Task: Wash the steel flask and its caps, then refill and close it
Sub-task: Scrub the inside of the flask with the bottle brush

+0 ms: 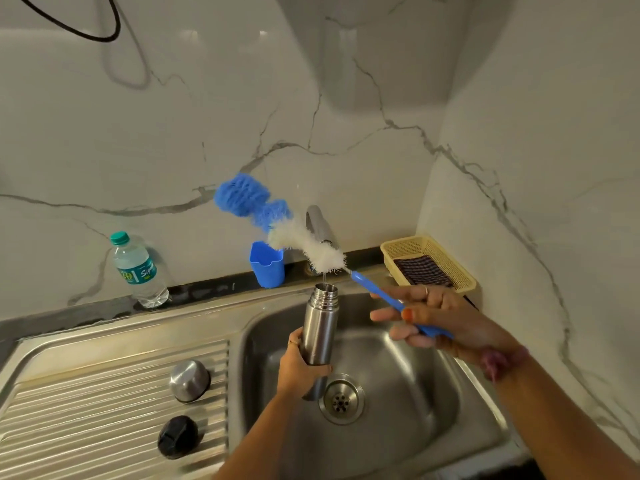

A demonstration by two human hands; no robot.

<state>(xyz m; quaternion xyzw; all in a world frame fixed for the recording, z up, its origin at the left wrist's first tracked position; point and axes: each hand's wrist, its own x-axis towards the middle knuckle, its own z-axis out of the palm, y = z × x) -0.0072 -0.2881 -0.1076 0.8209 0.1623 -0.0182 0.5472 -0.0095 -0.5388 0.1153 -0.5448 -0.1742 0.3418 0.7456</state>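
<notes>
Head view: flask (319,327) within left fingers (294,341).

Tap (320,226) and brush (277,225) over flask mouth (326,289)

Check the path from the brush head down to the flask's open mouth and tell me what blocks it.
Nothing visible blocks it. The left hand holds the steel flask upright over the sink, mouth open. The right hand holds the bottle brush, bristles up in front of the tap. A thin water stream seems to enter the mouth.
</notes>
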